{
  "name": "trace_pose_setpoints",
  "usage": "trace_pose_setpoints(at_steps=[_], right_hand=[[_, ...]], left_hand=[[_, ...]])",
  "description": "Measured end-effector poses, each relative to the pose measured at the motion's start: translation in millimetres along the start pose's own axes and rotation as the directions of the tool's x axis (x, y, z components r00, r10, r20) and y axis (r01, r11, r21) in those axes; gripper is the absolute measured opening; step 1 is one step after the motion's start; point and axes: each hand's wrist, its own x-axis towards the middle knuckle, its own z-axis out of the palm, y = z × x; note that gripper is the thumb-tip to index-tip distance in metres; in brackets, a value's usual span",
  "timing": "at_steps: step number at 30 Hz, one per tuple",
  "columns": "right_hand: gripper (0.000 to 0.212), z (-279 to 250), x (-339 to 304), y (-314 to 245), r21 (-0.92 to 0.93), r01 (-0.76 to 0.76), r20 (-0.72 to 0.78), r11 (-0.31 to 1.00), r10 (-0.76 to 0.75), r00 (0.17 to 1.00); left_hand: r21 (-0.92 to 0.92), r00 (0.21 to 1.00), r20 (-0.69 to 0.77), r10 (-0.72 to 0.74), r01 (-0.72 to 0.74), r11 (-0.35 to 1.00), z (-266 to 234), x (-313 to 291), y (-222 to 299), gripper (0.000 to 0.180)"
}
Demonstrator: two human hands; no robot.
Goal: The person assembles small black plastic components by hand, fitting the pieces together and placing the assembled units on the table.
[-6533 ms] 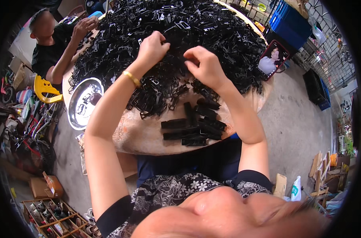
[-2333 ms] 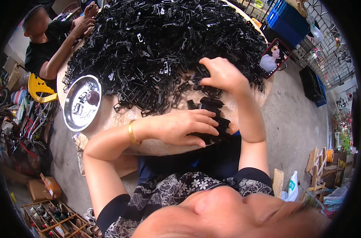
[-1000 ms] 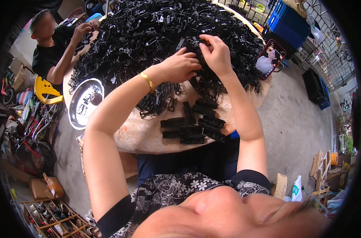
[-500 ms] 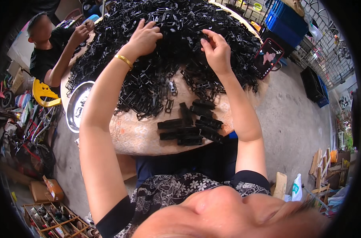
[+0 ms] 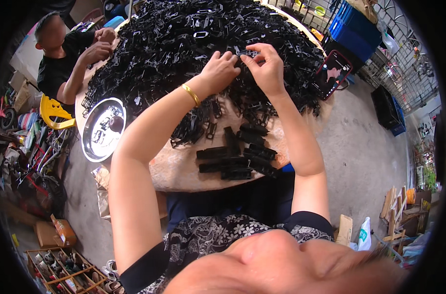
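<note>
Over the front slope of a big heap of small black plastic frame-shaped pieces [image 5: 164, 63], my two hands meet at the fingertips. My right hand [image 5: 266, 68] pinches a small black plastic piece [image 5: 243, 52] between thumb and fingers. My left hand [image 5: 220, 73], with a gold bangle on its wrist, is closed against the right fingertips; what lies in its fingers is hidden. Nearer me on the table [image 5: 179, 171] lie several stacked bundles of black pieces [image 5: 223, 163], some flat side by side, some slanted across the others.
A shiny metal bowl [image 5: 92, 147] holding a few pieces sits at the table's left edge. A phone [image 5: 332, 73] with a lit screen stands at the right edge. Across to the left, another person [image 5: 61, 59] handles something at the table. Blue crates [image 5: 353, 29] stand beyond, at the right.
My left hand has moved right and nearer me from the heap, its fingers closing by my right hand. My right hand has shifted slightly left. The other person's hands have come down toward the table.
</note>
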Motion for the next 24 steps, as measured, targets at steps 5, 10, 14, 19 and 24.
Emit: trace_pose_setpoints(at_steps=[5,10,14,19,24], right_hand=[[0.021,3.6,-3.7,-0.4,0.174,-0.128,0.012,0.976,0.128,0.992],[0.021,5.3,-4.1,-3.1,0.261,-0.101,0.02,0.96,0.099,0.995],[0.02,6.8,-9.7,-18.0,0.384,-0.142,0.098,0.912,0.113,0.989],[0.018,13.5,-21.0,-39.6,0.585,-0.17,0.135,0.793,0.111,0.985],[0.02,13.2,-25.3,-51.0,0.269,0.039,0.159,0.962,-0.084,0.984]], left_hand=[[0.019,0.983,-0.149,-0.103,0.107,0.994,2.0,2.7,-5.4,0.013],[-0.335,0.833,-0.331,-0.443,0.335,0.881,-15.4,-21.8,-39.2,0.022],[-0.566,0.65,-0.359,-0.67,0.42,0.71,-30.6,-40.8,-36.2,0.024],[-0.977,0.649,0.168,-0.742,0.21,-0.037,-41.6,-61.4,-6.6,0.032],[-0.907,0.685,0.299,-0.664,-0.012,-0.42,-50.2,-73.7,18.0,0.047]])
